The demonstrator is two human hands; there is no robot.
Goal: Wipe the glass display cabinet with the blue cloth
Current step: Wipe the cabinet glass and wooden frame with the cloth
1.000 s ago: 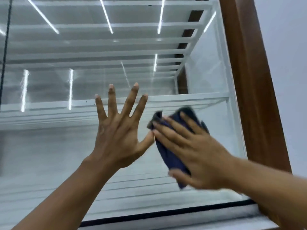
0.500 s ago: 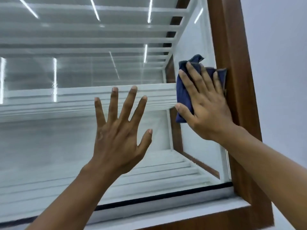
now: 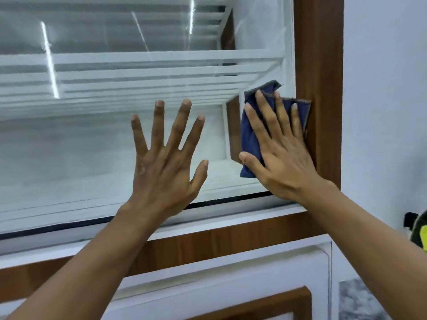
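Note:
The glass display cabinet [image 3: 80, 146] fills the view, with white shelves behind its front pane and a brown wooden frame. My right hand [image 3: 279, 153] presses the folded blue cloth [image 3: 250, 135] flat against the pane's lower right corner, fingers straight and spread, the cloth's edge overlapping the frame. My left hand [image 3: 166, 158] lies flat on the glass to the left of it, fingers spread wide, holding nothing.
The brown wooden frame post [image 3: 321, 88] runs up the right side, with a pale wall [image 3: 388, 100] beyond it. Below the pane are a white sill and a wood-and-white lower panel [image 3: 231, 285]. A black and yellow object [image 3: 419, 229] shows at the right edge.
My right hand carried the cloth up to the right edge of the pane, then down along the frame to the lower right corner. The view tilted down. My left hand stayed flat on the glass.

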